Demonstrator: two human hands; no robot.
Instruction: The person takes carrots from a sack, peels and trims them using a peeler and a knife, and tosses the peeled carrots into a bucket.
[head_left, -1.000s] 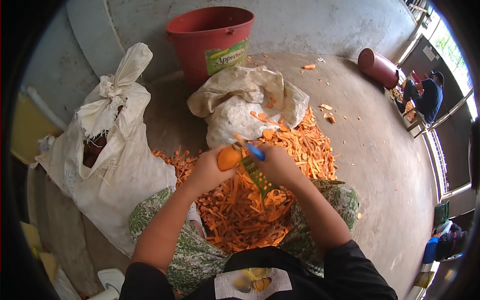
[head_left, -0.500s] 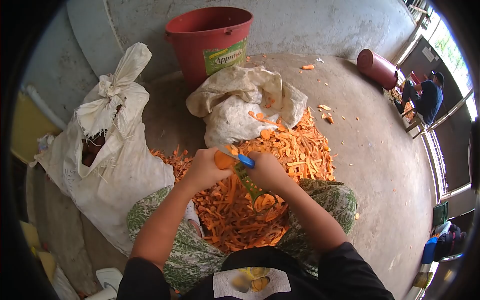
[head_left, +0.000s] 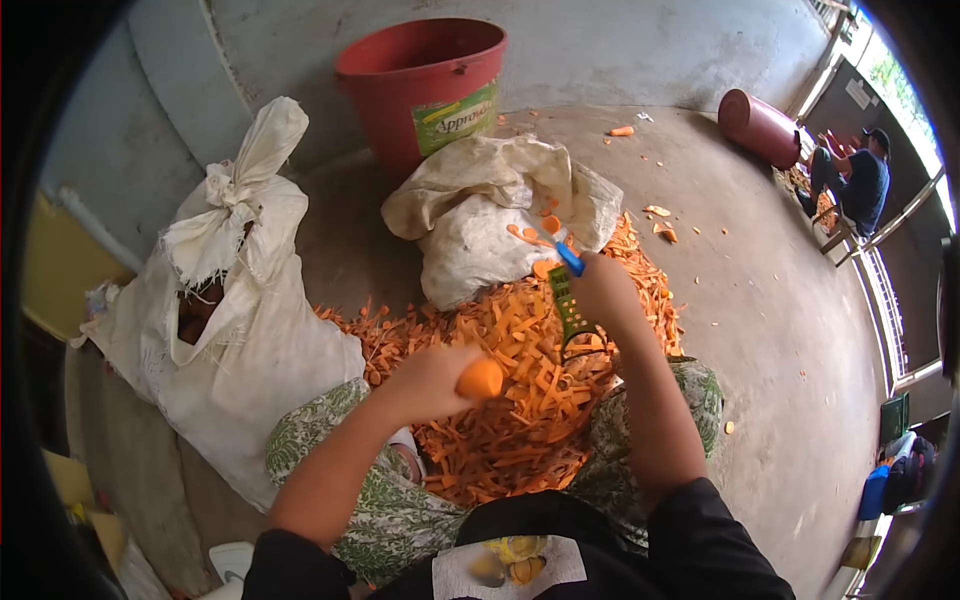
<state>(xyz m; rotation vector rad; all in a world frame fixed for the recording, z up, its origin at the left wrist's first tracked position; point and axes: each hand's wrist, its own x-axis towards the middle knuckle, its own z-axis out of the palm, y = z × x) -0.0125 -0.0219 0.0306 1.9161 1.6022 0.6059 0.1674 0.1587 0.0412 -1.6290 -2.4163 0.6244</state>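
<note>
My left hand (head_left: pixel 428 384) is wrapped round a carrot (head_left: pixel 481 378), its blunt orange end sticking out to the right. Higher up and to the right, my right hand (head_left: pixel 606 292) grips a knife with a blue handle (head_left: pixel 571 259), its blade pointing up and left. A green peeler (head_left: pixel 567 308) hangs from the same hand. Orange slices (head_left: pixel 550 224) show near the blade, in front of a white sack. Beneath both hands, between the legs, spreads a pile of carrot peelings and cut ends (head_left: pixel 500 440).
A crumpled white sack (head_left: pixel 465 250) lies on the pile's far side, before a red bucket (head_left: pixel 400 120). On the left stands a tied, torn white sack (head_left: pixel 250 340). Far right, a person (head_left: pixel 862 190) sits by a tipped red barrel (head_left: pixel 758 128). Scraps dot the concrete floor.
The hands have moved apart. My left hand came down and nearer with the carrot, while my right hand went up and right, taking the knife blade off the carrot's end.
</note>
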